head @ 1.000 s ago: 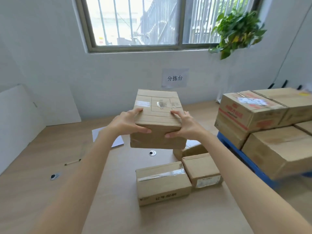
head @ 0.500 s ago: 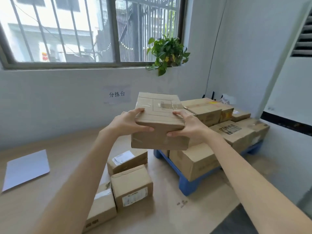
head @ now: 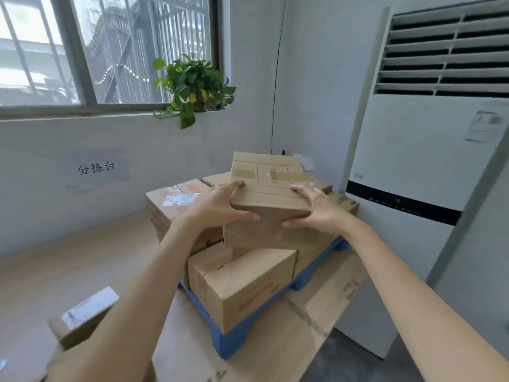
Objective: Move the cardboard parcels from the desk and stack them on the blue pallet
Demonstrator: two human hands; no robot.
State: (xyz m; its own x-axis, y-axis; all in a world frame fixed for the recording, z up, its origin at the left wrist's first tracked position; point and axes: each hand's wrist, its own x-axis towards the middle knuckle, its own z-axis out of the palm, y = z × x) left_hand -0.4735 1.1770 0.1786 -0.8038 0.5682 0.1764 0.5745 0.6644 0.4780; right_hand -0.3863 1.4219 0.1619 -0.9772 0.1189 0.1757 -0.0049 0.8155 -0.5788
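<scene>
Above the boxes (head: 242, 279) on the blue pallet (head: 228, 343), left grip (head: 217, 208) and right grip (head: 316, 210) both grasp one cardboard parcel (head: 271, 175) by its near corners.

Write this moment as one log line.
left hand: grips parcel | right hand: grips parcel | parcel: over boxes on blue pallet | released: no

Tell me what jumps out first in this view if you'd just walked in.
The parcel, gripped at its near corners by the left hand and right hand, fills the centre, over the boxes stacked on the blue pallet. A tall white air conditioner stands at right, and a plant sits at the window.
</scene>
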